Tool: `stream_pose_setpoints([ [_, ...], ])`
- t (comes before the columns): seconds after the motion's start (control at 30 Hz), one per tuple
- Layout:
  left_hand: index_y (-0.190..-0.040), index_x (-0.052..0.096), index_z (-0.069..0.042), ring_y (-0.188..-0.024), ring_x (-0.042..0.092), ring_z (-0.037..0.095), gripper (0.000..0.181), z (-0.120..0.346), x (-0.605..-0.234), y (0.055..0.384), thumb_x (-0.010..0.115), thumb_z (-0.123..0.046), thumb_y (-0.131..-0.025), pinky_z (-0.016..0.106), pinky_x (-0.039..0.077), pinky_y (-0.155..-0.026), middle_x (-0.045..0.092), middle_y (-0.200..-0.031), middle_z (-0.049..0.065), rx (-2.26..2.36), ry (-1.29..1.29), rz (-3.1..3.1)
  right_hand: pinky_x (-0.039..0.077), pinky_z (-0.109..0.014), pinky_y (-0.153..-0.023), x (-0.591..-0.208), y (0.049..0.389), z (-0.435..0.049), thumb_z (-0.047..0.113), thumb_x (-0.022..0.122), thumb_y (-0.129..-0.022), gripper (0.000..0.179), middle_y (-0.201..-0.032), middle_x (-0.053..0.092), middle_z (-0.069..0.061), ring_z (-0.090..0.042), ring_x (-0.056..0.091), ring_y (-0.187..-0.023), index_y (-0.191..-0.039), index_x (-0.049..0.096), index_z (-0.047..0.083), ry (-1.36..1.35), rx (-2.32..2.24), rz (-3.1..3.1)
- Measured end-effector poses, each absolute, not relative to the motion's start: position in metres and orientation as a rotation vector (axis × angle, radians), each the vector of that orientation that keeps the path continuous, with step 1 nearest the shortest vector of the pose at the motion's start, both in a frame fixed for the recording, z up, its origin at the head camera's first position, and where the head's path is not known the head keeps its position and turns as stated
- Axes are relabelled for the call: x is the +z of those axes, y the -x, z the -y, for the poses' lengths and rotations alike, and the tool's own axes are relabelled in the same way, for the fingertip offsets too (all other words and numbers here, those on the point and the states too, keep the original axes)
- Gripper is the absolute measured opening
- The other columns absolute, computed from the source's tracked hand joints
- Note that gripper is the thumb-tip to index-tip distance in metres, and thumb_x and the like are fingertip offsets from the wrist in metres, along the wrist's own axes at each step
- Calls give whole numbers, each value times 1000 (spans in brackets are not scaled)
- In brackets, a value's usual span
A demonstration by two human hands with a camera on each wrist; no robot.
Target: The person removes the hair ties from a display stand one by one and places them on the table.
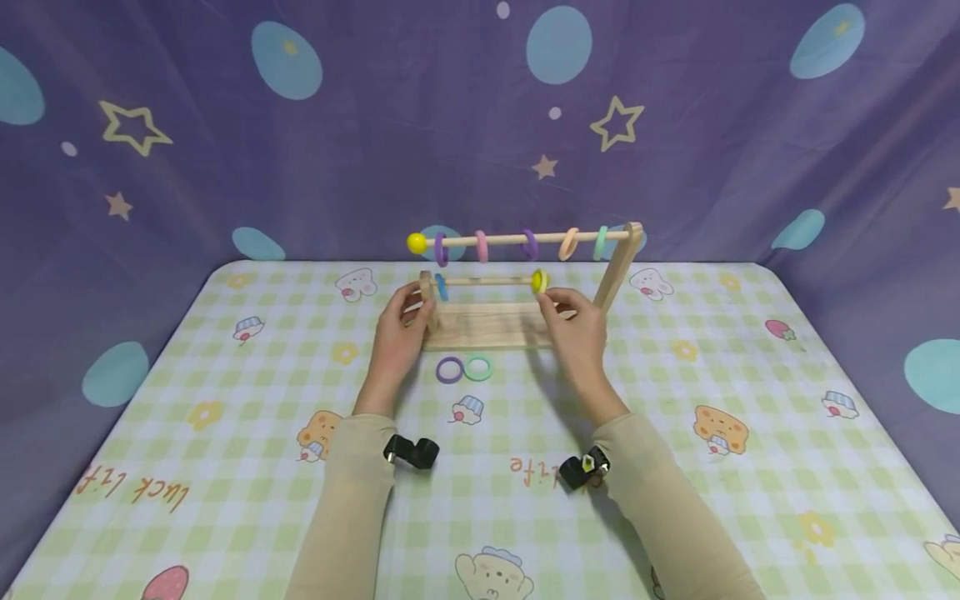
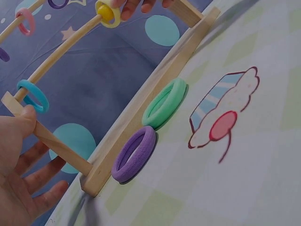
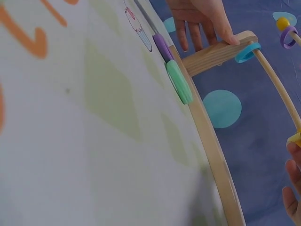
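Yellow fabric ring [image 2: 116,20], pinched by our right hand [image 1: 577,333], around a wooden rod's [image 1: 487,281] yellow ball [image 2: 105,12], our left hand [image 1: 397,333] gripping a wooden post [image 2: 63,148]

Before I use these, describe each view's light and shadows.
Head view: brightest, soft shadow on the green-checked tablecloth below the right hand; left wrist: dimmer, thin shadow beside the purple fabric ring; right wrist: also dim, soft-edged shadow beside the pale wooden board.

Upright, the wooden rack [image 1: 487,327] is being held at its left post [image 1: 426,285]; a blue band [image 1: 442,289] is hung on the lower rod's [image 1: 487,282] left, and a yellow band [image 1: 544,282] is pinched at its right end!
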State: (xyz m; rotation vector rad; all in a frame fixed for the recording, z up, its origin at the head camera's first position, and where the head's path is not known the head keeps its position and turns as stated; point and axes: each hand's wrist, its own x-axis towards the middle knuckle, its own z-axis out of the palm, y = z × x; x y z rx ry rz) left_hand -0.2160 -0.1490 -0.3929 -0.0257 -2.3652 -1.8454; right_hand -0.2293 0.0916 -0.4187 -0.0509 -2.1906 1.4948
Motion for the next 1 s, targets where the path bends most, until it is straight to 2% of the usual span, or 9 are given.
stream_pose_setpoints([
  [0.4, -144, 42, 6, -128, 49, 42, 46, 145, -380, 207, 53, -11, -103, 42, 41, -108, 48, -140, 30, -1831, 23, 2380, 43, -19, -53, -421, 230, -102, 19, 74, -89, 15, -85, 72, -8, -18, 60, -70, -96, 76, 6, 60, 1502, 2181],
  [0.57, -144, 42, 5, -129, 48, 43, 45, 145, -380, 207, 53, -10, -103, 42, 40, -109, 47, -141, 29, -1839, 25, 2377, 44, -18, -55, -422, 230, -107, 15, 74, -89, 14, -86, 72, -10, -18, 60, -74, -95, 75, 2, 17, 1534, 2164],
  [0.73, -144, 42, 6, -129, 47, 44, 45, 145, -379, 206, 52, -10, -103, 44, 39, -109, 47, -140, 30, -1835, 27, 2374, 45, -18, -58, -424, 231, -112, 17, 73, -90, 17, -90, 73, -15, -17, 60, -76, -97, 74, 2, -3, 1582, 2222],
  [1.0, -144, 42, 6, -129, 47, 44, 45, 144, -380, 207, 52, -9, -103, 44, 39, -109, 47, -141, 30, -1835, 17, 2374, 48, -21, -62, -425, 228, -118, 18, 72, -91, 18, -94, 72, -19, -31, 64, -83, -99, 73, 1, 10, 1675, 2323],
])
